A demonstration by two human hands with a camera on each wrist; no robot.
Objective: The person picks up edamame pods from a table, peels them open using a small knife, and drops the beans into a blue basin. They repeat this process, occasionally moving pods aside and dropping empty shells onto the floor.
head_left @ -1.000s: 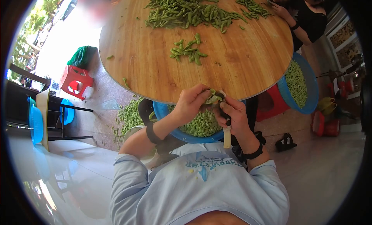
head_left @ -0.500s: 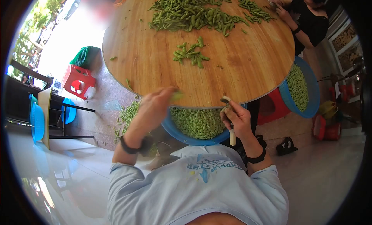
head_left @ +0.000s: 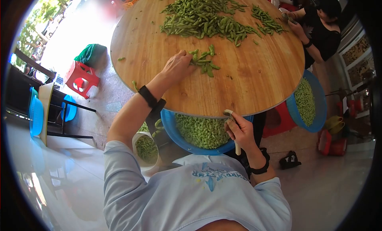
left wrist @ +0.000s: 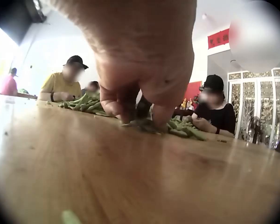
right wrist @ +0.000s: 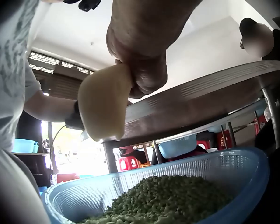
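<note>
A small cluster of green edamame pods (head_left: 207, 63) lies on the round wooden table (head_left: 246, 83). My left hand (head_left: 178, 67) is at its left edge, the fingers bent down. In the left wrist view, thumb and fingers pinch at pods (left wrist: 144, 125) against the tabletop. Near the table's front edge my right hand (head_left: 242, 129) grips a tool by its cream handle (right wrist: 105, 102); the fingers hide most of the rest. Below is a blue basin (head_left: 169, 125) heaped with shelled beans (head_left: 203, 131).
A large heap of pods (head_left: 203, 18) covers the table's far part. A person in black (head_left: 324, 32) sits at the right, beside another blue basin (head_left: 316, 107) of beans. A white bucket (head_left: 151, 163) with green pods stands at lower left. A red stool (head_left: 81, 79) is on the floor.
Both hands were together at the table's front edge. My left hand has since swung left, then forward to the small cluster of pods. My right hand stays near the edge, still holding the tool.
</note>
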